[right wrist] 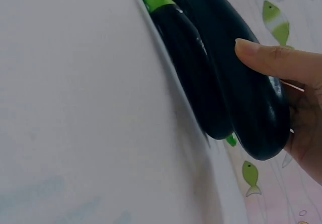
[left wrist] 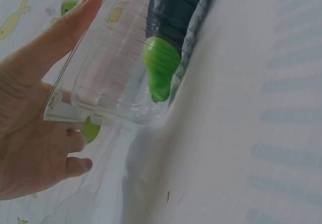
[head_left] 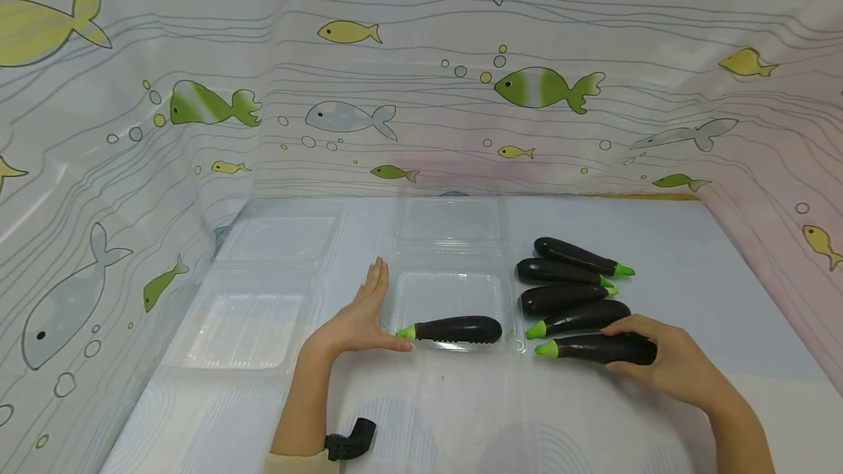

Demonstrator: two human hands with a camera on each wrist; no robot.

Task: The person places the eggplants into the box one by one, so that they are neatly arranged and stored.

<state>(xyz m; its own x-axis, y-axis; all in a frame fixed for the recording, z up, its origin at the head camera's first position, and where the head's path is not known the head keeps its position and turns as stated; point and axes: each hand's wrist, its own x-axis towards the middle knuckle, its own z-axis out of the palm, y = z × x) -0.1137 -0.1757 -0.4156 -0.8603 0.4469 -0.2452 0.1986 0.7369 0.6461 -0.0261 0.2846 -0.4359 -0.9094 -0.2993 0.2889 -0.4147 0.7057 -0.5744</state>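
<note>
My right hand [head_left: 665, 360] grips a dark eggplant [head_left: 586, 348] with a bright green stem end, thumb on one side and fingers on the other. In the right wrist view, the gripped eggplant [right wrist: 241, 83] is beside another eggplant [right wrist: 186, 68]. The left hand [head_left: 356, 320] lies against the left side of an opened clear plastic box [head_left: 448, 291], its thumb and fingers spread and fairly straight. One eggplant [head_left: 461, 329] lies along the box's near wall, green end to the left. The left wrist view shows that green end [left wrist: 160, 65] through the clear plastic.
Several more eggplants [head_left: 560, 300] lie in a column right of the box. A second opened clear box [head_left: 244, 328] stands on the left. Behind the table [head_left: 691, 276] hangs a fish-patterned sheet [head_left: 428, 79]. A black strap device [head_left: 352, 441] is on the left wrist.
</note>
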